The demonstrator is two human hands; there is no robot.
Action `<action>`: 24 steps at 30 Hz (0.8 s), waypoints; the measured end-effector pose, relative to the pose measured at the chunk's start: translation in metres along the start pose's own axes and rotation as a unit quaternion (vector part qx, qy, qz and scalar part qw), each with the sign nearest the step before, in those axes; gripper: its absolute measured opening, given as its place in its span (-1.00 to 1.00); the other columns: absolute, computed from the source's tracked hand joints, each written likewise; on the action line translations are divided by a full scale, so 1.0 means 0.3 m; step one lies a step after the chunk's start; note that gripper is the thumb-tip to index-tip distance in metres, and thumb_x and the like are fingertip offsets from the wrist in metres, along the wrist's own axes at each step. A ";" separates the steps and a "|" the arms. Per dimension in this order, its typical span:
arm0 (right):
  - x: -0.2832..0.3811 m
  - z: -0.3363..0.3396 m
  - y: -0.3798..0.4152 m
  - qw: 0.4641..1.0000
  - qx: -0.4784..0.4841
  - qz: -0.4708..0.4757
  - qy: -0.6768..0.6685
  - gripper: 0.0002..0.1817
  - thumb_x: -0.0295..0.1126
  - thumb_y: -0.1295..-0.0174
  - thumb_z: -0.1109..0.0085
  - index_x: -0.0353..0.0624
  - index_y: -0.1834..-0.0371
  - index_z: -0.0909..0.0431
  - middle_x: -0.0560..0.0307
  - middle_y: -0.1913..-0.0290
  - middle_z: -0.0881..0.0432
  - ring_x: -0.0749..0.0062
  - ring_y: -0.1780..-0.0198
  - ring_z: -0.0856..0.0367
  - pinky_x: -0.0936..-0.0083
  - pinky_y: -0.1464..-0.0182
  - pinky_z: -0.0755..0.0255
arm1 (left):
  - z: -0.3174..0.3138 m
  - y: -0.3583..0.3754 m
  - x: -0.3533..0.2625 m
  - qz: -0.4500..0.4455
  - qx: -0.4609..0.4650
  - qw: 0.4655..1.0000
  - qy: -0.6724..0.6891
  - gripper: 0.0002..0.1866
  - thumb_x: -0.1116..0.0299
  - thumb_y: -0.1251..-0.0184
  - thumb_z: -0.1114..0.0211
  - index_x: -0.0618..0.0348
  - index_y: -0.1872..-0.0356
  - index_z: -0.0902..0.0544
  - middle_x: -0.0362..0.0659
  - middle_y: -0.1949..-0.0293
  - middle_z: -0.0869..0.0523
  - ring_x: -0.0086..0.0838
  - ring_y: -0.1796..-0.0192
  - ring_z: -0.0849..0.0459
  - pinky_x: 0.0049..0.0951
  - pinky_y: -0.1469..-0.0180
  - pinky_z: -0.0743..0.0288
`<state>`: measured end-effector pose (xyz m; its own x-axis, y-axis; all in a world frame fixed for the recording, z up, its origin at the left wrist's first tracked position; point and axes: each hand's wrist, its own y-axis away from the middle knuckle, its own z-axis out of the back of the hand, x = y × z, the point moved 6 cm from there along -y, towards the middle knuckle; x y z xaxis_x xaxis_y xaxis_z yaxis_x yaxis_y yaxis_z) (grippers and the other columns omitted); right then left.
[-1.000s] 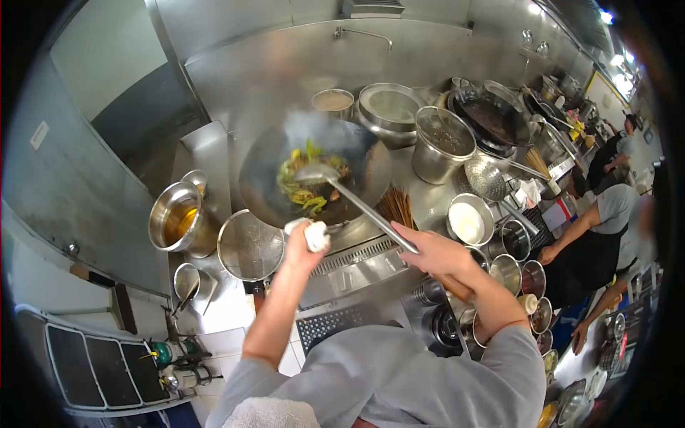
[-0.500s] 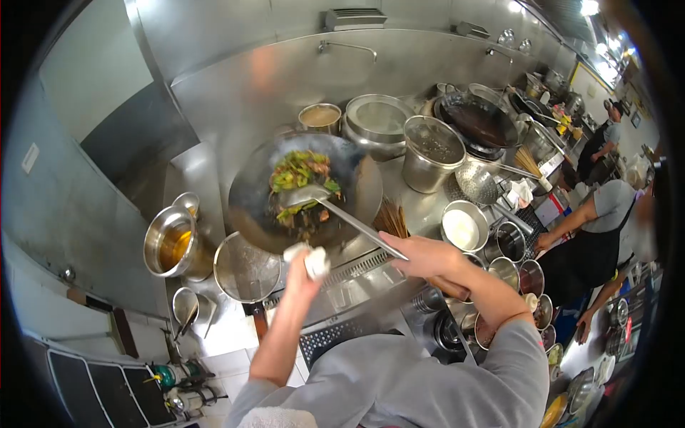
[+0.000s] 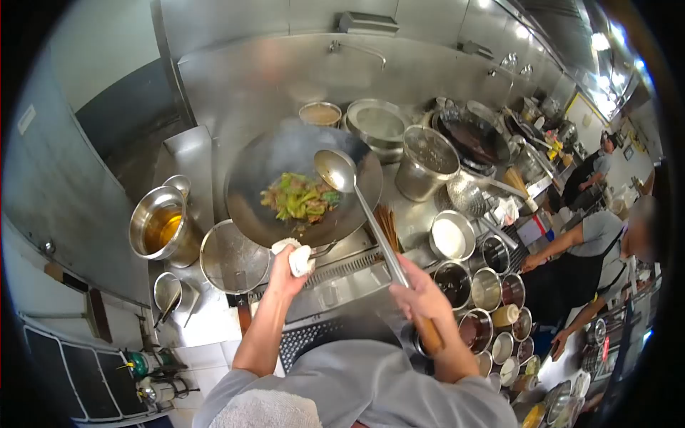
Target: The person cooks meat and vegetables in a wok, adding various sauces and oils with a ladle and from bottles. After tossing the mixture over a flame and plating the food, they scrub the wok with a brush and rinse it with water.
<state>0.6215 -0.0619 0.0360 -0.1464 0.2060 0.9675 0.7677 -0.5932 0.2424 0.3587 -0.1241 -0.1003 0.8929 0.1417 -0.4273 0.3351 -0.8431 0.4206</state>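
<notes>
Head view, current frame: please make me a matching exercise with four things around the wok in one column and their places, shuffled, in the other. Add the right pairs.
Things
1. Ladle
2. White cloth
3. Green food
4. Amber liquid

Places
A. Heaped inside the wok
B. In the steel pot on the left side of the picture
C. In the person's right hand
D. In the person's left hand, at the near edge of the wok

Right pairs: 1-C, 2-D, 3-A, 4-B
</notes>
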 end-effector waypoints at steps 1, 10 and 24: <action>0.001 -0.018 -0.001 0.999 0.011 0.014 -0.027 -0.18 -0.49 -0.31 -0.14 -0.13 -0.56 0.12 0.30 0.47 -0.37 0.65 0.62 -0.34 0.63 0.69 -0.35 | -0.026 0.019 -0.015 0.003 -0.005 1.000 0.004 -0.80 0.23 -0.38 -0.04 0.13 0.20 -0.51 -0.05 0.31 -0.67 -0.22 0.39 -0.64 -0.29 0.45 -0.55; 0.050 -0.073 -0.112 0.992 -0.059 0.034 -0.109 -0.40 -0.47 -0.36 -0.02 -0.17 -0.45 -0.07 0.30 0.46 -0.35 0.66 0.62 -0.32 0.61 0.70 -0.35 | 0.069 0.015 0.066 -0.216 -0.041 0.947 -0.234 -0.69 0.57 -0.14 -0.11 0.17 0.05 -0.44 -0.13 0.23 -0.61 -0.32 0.24 -0.67 -0.29 0.24 -0.62; -0.006 -0.347 -0.103 0.689 0.145 -0.260 -0.661 -0.81 -0.28 -0.46 0.05 -0.18 0.24 -0.36 0.40 0.57 -0.26 0.74 0.57 -0.27 0.77 0.62 -0.18 | 0.109 0.052 0.092 0.000 -0.061 0.995 -0.074 -0.96 0.44 -0.22 -0.09 0.11 0.34 -0.50 -0.21 0.47 -0.56 -0.41 0.43 -0.61 -0.34 0.41 -0.51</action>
<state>0.5331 -0.1250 0.0342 0.1010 0.9744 -0.2010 0.9462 -0.0316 0.3219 0.3786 -0.1503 -0.1316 0.8416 0.0555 -0.5372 0.3768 -0.7729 0.5106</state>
